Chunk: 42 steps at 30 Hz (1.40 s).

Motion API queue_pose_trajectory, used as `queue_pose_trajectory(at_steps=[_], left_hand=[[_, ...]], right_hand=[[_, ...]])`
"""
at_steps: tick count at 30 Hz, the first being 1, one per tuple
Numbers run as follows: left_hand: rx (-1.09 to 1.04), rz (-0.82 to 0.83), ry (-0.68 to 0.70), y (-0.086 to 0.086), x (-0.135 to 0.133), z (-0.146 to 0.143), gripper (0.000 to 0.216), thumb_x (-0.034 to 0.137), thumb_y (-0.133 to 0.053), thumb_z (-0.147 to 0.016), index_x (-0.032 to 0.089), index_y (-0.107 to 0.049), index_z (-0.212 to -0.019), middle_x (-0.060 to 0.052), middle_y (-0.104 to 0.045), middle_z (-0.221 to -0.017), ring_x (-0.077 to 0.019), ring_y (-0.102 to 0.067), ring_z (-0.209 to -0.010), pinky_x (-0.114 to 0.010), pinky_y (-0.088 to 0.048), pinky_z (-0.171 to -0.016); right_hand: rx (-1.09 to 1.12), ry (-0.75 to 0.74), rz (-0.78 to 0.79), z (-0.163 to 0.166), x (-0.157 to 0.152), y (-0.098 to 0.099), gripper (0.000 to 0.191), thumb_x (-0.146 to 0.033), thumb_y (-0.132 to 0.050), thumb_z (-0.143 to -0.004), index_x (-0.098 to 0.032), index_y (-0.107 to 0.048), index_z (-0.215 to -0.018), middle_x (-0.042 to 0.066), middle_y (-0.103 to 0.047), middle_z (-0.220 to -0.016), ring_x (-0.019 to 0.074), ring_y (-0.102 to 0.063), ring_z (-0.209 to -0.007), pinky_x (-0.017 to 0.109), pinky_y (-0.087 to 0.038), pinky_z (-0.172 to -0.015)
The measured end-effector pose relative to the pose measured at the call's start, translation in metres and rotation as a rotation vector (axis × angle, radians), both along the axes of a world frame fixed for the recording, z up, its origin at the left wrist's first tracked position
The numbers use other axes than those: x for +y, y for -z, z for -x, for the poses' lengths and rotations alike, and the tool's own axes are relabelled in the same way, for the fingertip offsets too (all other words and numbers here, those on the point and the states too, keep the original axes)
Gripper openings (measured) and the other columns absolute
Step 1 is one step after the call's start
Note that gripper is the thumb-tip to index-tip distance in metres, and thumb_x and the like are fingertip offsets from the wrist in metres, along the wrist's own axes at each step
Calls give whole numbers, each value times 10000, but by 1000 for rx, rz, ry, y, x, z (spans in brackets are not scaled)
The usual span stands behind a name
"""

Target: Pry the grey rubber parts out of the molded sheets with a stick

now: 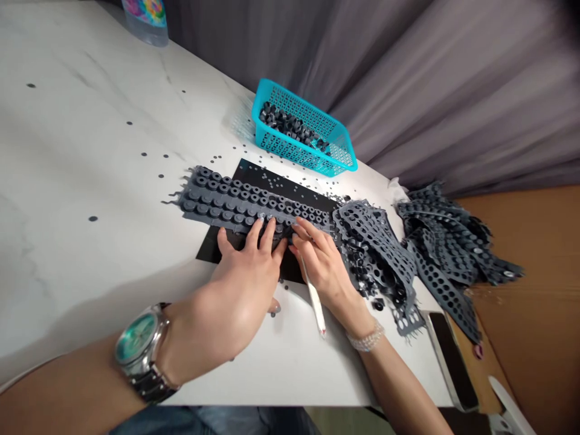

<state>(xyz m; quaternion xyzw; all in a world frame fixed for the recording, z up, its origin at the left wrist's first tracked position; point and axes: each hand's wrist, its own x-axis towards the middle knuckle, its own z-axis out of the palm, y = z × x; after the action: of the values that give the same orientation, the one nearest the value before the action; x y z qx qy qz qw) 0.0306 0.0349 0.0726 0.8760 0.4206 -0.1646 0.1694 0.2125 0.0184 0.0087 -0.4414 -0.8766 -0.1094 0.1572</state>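
A dark grey rubber sheet [217,196] with rows of round, ring-shaped parts lies across a black mat [211,246]. My left hand [242,278] rests on its near edge, fingers spread and pressing down on the sheet. Pinched in my right hand [321,266] is a slim white pen-like tool [316,305] with a reddish end pointing back toward me. Its working tip is hidden by my fingers at the sheet's near edge. Right of that hand lie punched-out grey sheets [371,226] full of holes, with loose black rubber rings [362,272] beside and under them.
A turquoise basket [303,157] holding many small black parts stands at the back. Small dark discs [272,180] are scattered over the mat and white table [90,163]. A heap of holed strips [446,235], a phone [451,362] and a cardboard box [534,302] are at right; a bottle [149,24] stands back left.
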Motion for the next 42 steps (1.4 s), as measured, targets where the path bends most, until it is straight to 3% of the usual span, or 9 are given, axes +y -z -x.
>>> queue_pose_trajectory(at_steps=[7,11,19,25,34,42], left_hand=[[7,47,-1,19,8,-4,1039,485,-724,-741,217,-104,-1531,-181,72,-1586,-404,2,-1474,-794,-224,-984],[20,68,17,13,8,-3,980,483,-687,-779,216,-117,-1530,-183,57,-1586,-401,8,-1473,-774,-243,-996],[-39,-55,7,20,4,-2,952,503,-714,-744,216,-236,-1517,-201,-2,-1587,-438,-52,-1460,-778,-254,-985],[-8,-35,22,7,0,-1,829,439,-678,-799,155,-321,-1491,-216,-28,-1576,-409,-80,-1464,-724,-285,-1020],[-54,-85,2,29,1,-4,866,500,-722,-738,179,-378,-1466,-215,-27,-1580,-419,-112,-1464,-782,-270,-966],[-29,-75,21,24,2,-3,853,523,-683,-767,162,-365,-1473,-209,-38,-1586,-407,-74,-1472,-773,-282,-973]], right_hand=[[115,480,-133,-28,0,-1,150,-177,-407,-978,-180,-530,-1064,185,-643,-1210,291,-433,-1359,478,-437,-979],[115,588,-167,-33,1,-3,152,-242,-481,-956,-188,-560,-1074,174,-641,-1232,361,-369,-1391,543,-401,-978],[289,360,-177,-21,4,-6,134,-216,-497,-950,-216,-588,-1048,128,-698,-1139,287,-539,-1253,487,-433,-957],[122,52,-41,-4,7,-8,140,-169,-530,-942,-209,-555,-1074,110,-719,-1137,256,-591,-1207,416,-443,-903],[132,51,23,1,11,-6,117,-178,-518,-949,-197,-570,-1052,118,-710,-1148,252,-547,-1256,412,-460,-897],[-33,-19,-21,2,11,-6,149,-155,-501,-954,-152,-563,-1089,150,-692,-1175,273,-538,-1264,420,-459,-915]])
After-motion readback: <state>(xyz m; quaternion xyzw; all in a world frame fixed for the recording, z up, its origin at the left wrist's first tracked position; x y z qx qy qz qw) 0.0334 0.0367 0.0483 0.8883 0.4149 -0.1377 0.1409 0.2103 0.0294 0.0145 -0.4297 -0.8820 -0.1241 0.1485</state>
